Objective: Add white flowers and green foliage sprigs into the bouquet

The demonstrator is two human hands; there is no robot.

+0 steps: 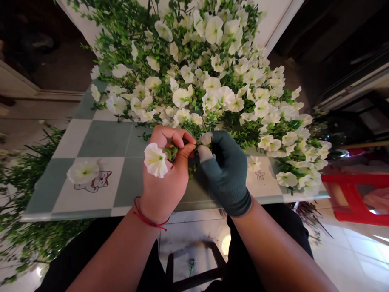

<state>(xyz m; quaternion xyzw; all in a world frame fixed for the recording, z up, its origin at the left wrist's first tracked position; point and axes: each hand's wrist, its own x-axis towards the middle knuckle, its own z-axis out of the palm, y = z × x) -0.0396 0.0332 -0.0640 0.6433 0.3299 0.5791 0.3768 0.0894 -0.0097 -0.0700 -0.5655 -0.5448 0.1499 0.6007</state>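
My bare left hand, with a red string at the wrist, is closed around a green stem. A white artificial flower pokes out at its left side. My right hand wears a dark green glove with pale fingertips. Its thumb and forefinger pinch the stem's other end, close to my left fingertips. What exactly sits between the fingertips is too small to make out. Just beyond both hands spreads a large pile of white flowers with green leaves.
A loose white flower lies at the left of the checkered table, by a cat drawing. More greenery stands on the floor at the left. At the right is a red stool. A dark stool frame shows below.
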